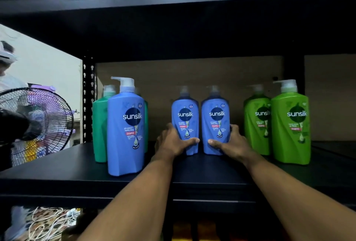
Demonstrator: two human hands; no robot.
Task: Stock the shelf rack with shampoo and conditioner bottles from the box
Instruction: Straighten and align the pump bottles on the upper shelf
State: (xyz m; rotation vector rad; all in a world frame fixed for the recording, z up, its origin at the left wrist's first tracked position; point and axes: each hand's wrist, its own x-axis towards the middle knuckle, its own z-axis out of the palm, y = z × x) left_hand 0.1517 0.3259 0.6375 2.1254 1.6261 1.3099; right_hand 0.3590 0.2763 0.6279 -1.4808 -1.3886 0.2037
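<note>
Blue sunsilk bottle [185, 109] in left hand [172, 143], its twin [215, 109] in right hand [230, 143].

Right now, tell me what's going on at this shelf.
A person is stocking a black metal shelf. The left hand grips one blue plastic Sunsilk pump bottle and the right hand grips its twin beside it, both upright mid-shelf. A third blue bottle and teal bottles stand further left; two green pump bottles stand right.

1. Left grip [173, 143]: a bare hand, with a short, plain nail showing on the thumb.
2. Right grip [228, 144]: also a bare hand, its thumbnail likewise short.
3. Left forearm [138, 192] and right forearm [285, 188]: slim, uncovered from wrist to the lower frame edge.
</note>
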